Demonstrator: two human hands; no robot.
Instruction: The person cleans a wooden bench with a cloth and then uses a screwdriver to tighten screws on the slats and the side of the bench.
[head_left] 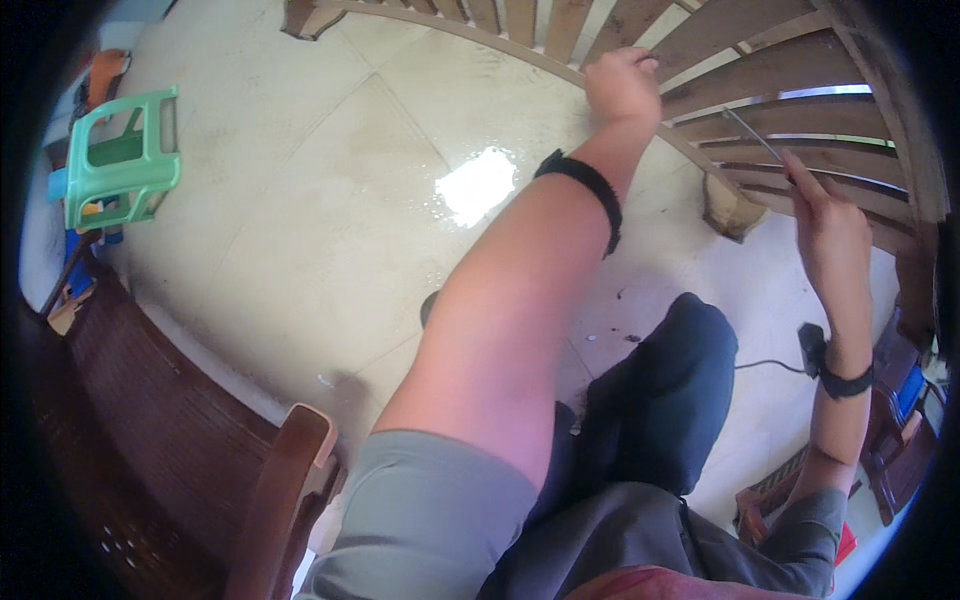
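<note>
R hand (833,238): fingers clamped on thin metal rod (755,136), shaft jutting up-left of them, nr wooden slats (775,82). L hand (622,88): fingers curled at slats, can't tell if gripping. Further out, left of L fingers: green stool (125,175).

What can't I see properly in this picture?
In the head view:
Rest of the thin tool: covered by the right hand.
Anything inside the left hand: its back hides it.
Slatted wood: cut off by the top edge.
Cable: other end behind the leg.
</note>
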